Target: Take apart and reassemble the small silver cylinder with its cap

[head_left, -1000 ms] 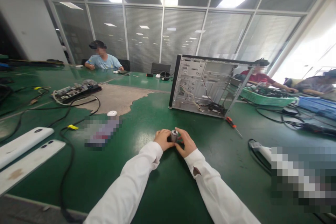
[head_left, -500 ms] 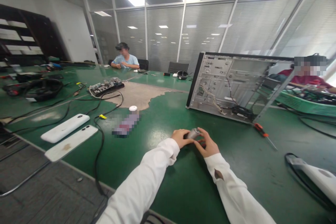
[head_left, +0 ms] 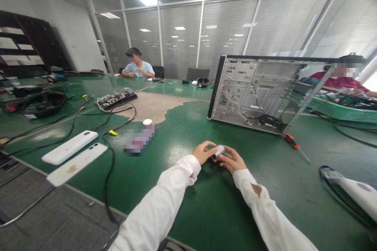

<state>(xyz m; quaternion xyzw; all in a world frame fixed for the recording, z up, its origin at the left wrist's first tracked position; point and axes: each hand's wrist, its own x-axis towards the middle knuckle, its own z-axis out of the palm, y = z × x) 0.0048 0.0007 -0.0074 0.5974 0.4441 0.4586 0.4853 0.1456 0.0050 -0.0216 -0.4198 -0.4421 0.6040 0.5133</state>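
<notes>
A small grey cylinder (head_left: 219, 151) is held between my two hands over the green table (head_left: 188, 184). My left hand (head_left: 204, 152) grips it from the left, fingers closed on it. From the right, my right hand (head_left: 234, 160) has its fingers curled against the other side. Parts of the cylinder are covered by fingers, and its exact kind cannot be made out. Beyond my hands stands an opened computer case (head_left: 244, 90) with its inside showing. A screwdriver (head_left: 296, 145) with an orange and black handle lies to the right.
White phone-like pieces (head_left: 70, 148) and a black cable (head_left: 109, 176) lie at the left. A white round case (head_left: 147, 122) and a circuit assembly (head_left: 116, 99) are farther back. A green basket (head_left: 341, 108) and a white device (head_left: 356, 196) are at right. Two people sit across.
The grey cylinder has been turned between my hands, so its pale side now faces up. My right hand's fingers have closed in lower around it. The view has shifted slightly.
</notes>
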